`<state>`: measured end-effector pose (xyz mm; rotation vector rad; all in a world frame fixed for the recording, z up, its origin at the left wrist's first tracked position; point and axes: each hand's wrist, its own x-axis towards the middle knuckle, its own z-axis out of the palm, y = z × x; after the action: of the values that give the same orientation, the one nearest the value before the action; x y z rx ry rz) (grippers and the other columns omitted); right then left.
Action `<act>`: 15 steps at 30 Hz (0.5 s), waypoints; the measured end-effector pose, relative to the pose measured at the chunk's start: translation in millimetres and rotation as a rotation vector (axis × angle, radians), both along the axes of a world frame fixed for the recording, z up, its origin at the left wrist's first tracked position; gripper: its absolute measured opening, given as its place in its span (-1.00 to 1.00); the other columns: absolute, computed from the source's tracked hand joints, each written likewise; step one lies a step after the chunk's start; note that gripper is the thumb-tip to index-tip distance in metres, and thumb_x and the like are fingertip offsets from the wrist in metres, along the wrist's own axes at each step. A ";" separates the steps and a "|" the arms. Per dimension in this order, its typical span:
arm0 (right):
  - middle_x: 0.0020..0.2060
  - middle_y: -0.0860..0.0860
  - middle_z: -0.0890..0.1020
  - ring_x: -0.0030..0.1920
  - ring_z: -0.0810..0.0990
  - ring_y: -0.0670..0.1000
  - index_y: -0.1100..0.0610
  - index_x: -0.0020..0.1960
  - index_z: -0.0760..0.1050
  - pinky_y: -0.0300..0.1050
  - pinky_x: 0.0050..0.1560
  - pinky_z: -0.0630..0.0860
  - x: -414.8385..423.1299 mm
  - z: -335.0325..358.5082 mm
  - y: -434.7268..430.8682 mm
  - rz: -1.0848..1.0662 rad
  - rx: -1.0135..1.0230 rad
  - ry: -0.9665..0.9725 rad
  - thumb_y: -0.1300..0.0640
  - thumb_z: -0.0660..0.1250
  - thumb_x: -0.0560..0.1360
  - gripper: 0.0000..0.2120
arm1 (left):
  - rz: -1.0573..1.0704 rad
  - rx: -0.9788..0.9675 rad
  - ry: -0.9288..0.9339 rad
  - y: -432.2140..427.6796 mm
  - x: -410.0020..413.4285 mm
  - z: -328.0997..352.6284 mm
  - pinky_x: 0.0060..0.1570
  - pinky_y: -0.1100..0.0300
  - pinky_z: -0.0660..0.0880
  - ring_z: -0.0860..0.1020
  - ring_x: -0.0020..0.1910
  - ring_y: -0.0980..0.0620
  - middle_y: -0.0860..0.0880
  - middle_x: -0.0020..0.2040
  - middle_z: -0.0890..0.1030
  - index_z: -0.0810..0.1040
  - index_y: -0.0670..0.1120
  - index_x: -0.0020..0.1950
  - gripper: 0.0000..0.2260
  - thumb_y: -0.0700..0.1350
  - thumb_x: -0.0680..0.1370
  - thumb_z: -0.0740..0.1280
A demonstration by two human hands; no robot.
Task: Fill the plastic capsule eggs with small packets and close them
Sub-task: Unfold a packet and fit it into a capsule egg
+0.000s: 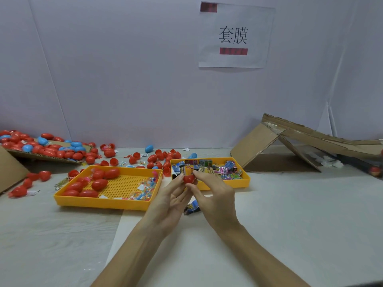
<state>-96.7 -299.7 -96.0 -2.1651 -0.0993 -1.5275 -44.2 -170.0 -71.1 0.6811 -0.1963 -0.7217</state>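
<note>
A red capsule egg half (189, 178) is pinched between the fingertips of my left hand (167, 201) and my right hand (215, 195), just in front of the right yellow tray (246, 180). That tray is heaped with small colourful packets (217, 167). A yellow packet (187, 169) sticks up out of the egg half. One blue packet (191, 207) lies on the table below my hands. The left yellow tray (107, 204) holds several closed red eggs (99, 184) and small clear sachets (145, 188).
Loose red and blue egg halves (157, 156) are scattered behind the trays. A flat cardboard sheet (45, 156) at far left carries a pile of eggs. A collapsed cardboard box (290, 146) leans at the right. A paper sign (234, 36) hangs on the white wall.
</note>
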 end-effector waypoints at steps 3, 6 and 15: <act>0.01 0.03 0.73 0.05 0.70 0.00 0.22 0.10 0.68 -0.03 0.08 0.64 0.0 -1.0 -1.5 -0.010 -0.034 -0.009 0.23 0.58 0.39 -0.70 | -0.011 -0.002 -0.006 -0.3 -1.2 0.9 -0.03 0.17 0.65 0.68 0.14 -0.08 -0.23 0.17 0.68 0.75 -0.19 0.00 -0.86 -0.19 0.54 0.42; -0.01 0.06 0.73 0.02 0.71 0.03 0.24 0.08 0.69 -0.02 0.05 0.65 -0.6 -1.3 -3.7 -0.023 -0.063 -0.012 0.25 0.58 0.38 -0.72 | -0.007 0.020 -0.001 -1.0 -2.4 0.5 -0.05 0.16 0.66 0.70 0.10 -0.07 -0.22 0.14 0.69 0.76 -0.17 -0.03 -0.87 -0.18 0.52 0.44; 0.00 0.04 0.73 0.04 0.69 0.01 0.22 0.11 0.67 -0.05 0.08 0.62 1.0 -3.0 -5.1 -0.014 -0.061 -0.023 0.22 0.56 0.41 -0.72 | -0.026 0.023 0.010 -1.9 -1.5 -1.8 -0.05 0.14 0.66 0.70 0.09 -0.06 -0.22 0.13 0.69 0.70 -0.23 0.11 -0.78 -0.17 0.52 0.42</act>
<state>-95.7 -304.9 -99.0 -2.1993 -0.1407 -1.5768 -45.8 -171.9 -73.0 0.6975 -0.1881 -0.7532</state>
